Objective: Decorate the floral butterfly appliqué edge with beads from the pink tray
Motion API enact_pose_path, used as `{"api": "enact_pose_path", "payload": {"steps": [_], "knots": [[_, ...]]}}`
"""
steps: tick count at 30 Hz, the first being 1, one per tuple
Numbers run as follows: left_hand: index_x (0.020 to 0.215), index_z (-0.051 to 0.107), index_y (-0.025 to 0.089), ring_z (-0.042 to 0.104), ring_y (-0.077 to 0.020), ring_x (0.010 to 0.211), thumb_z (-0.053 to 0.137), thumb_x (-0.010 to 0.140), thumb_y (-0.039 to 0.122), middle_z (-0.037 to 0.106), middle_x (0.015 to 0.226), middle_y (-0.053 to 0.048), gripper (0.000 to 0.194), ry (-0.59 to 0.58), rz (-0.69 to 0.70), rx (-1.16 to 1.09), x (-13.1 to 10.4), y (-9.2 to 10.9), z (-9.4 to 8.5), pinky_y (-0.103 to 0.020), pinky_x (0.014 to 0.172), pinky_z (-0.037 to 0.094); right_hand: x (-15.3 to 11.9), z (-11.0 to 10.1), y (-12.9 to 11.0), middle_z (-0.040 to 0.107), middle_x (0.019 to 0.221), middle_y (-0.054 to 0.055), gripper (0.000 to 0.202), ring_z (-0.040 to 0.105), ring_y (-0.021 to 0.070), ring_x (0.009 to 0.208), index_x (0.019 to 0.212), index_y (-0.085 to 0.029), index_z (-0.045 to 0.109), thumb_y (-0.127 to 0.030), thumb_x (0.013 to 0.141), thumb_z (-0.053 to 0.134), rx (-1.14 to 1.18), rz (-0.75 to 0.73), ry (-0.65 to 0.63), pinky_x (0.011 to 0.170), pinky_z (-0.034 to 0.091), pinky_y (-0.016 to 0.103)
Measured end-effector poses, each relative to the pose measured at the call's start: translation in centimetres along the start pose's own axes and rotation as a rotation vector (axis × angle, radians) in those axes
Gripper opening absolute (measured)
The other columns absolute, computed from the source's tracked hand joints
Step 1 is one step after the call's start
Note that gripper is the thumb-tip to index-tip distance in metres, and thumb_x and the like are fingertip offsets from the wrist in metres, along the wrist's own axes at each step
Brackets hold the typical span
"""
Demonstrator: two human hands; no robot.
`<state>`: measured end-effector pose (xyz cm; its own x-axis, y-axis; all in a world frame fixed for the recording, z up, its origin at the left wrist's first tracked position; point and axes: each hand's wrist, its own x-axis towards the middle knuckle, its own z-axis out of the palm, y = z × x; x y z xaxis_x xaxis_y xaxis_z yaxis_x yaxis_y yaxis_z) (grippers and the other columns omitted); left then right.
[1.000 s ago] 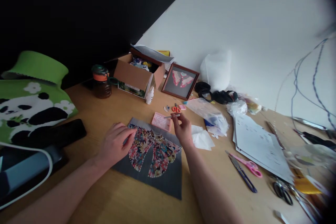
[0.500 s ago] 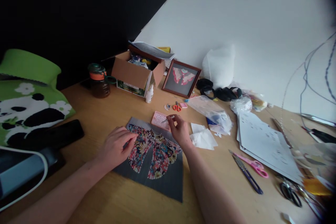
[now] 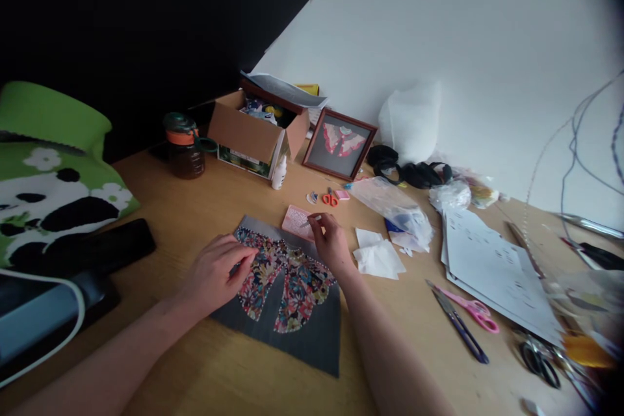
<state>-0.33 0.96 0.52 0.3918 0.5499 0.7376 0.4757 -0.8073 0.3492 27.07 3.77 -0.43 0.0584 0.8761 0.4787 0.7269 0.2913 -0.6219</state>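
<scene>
A dark grey sheet [image 3: 322, 344] lies on the table, bearing a floral fabric piece [image 3: 297, 302] edged with small white dots. My left hand [image 3: 219, 273] rests over its left side, thumb and fingertips pinched near the fabric; anything between them is too small to make out. Just behind the sheet sits a pink tray [image 3: 293, 218] with small pale bits in it. My right hand [image 3: 331, 240] is at the tray's right edge, closed on a thin pointed tool [image 3: 311, 220] whose tip is over the tray.
Behind are orange scissors [image 3: 330, 197], a white bottle [image 3: 279, 173], an open cardboard box [image 3: 244, 136], a framed butterfly [image 3: 340, 143] and a jar [image 3: 186, 153]. White tissue [image 3: 380, 257], pink scissors [image 3: 470, 307] and papers [image 3: 492, 260] lie right; a dark phone [image 3: 121, 246] lies left.
The camera view has shifted slightly. My right hand has moved a little down at the tray, while my left hand holds nearly the same pose.
</scene>
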Motion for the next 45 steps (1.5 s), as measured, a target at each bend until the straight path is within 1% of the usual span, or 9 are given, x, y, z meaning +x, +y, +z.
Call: {"api": "enact_pose_path", "payload": {"steps": [13,20,27,36,42,45], "knots": [[0.096,0.067,0.019,0.064,-0.0152,0.073,0.058,0.092,0.012,0.070,0.078,-0.001,0.012,-0.003,0.001,-0.011,-0.29,-0.11,0.07,-0.028,0.067,0.053,-0.16,0.36,0.19,0.072,0.086,0.008,0.025,0.066,0.0227,0.084,0.087,-0.023,0.065,-0.038,0.097,0.048,0.002,-0.002,-0.011,0.077,0.050,0.034],[0.098,0.067,0.019,0.063,-0.0156,0.073,0.058,0.092,0.011,0.070,0.078,-0.001,0.013,-0.018,0.004,-0.016,-0.29,-0.08,0.11,-0.029,0.067,0.053,-0.07,0.18,0.09,0.072,0.087,0.008,0.026,0.067,0.0223,0.084,0.089,-0.022,0.065,-0.040,0.097,0.048,0.036,0.039,0.029,0.078,0.050,0.034],[0.098,0.066,0.019,0.061,-0.0152,0.073,0.059,0.092,0.011,0.070,0.078,0.000,0.012,-0.013,0.017,-0.018,-0.28,-0.06,0.33,-0.028,0.068,0.051,-0.19,0.31,0.06,0.072,0.085,0.008,0.025,0.067,0.0223,0.084,0.087,-0.022,0.064,-0.040,0.096,0.049,0.025,0.049,-0.009,0.078,0.050,0.032],[0.098,0.066,0.018,0.061,-0.0147,0.074,0.058,0.092,0.011,0.069,0.078,-0.001,0.011,-0.027,0.009,-0.033,-0.25,0.00,0.32,-0.028,0.068,0.051,0.02,-0.24,-0.35,0.073,0.086,0.008,0.026,0.069,0.0217,0.081,0.089,-0.021,0.065,-0.041,0.096,0.050,0.058,0.075,0.023,0.076,0.050,0.031],[0.097,0.067,0.017,0.059,-0.0148,0.072,0.059,0.092,0.011,0.068,0.076,-0.001,0.011,-0.028,0.017,-0.030,-0.41,0.15,0.41,-0.028,0.067,0.050,-0.16,0.08,-0.17,0.072,0.084,0.008,0.025,0.067,0.0222,0.083,0.086,-0.021,0.064,-0.038,0.096,0.049,0.022,0.043,-0.017,0.077,0.049,0.032],[0.097,0.067,0.017,0.060,-0.0147,0.072,0.060,0.092,0.011,0.068,0.076,-0.001,0.011,-0.025,0.015,-0.033,-0.55,0.19,0.45,-0.028,0.067,0.051,-0.18,0.08,-0.12,0.072,0.086,0.008,0.024,0.068,0.0218,0.083,0.087,-0.021,0.064,-0.037,0.096,0.049,0.025,0.052,-0.011,0.076,0.050,0.032]]}}
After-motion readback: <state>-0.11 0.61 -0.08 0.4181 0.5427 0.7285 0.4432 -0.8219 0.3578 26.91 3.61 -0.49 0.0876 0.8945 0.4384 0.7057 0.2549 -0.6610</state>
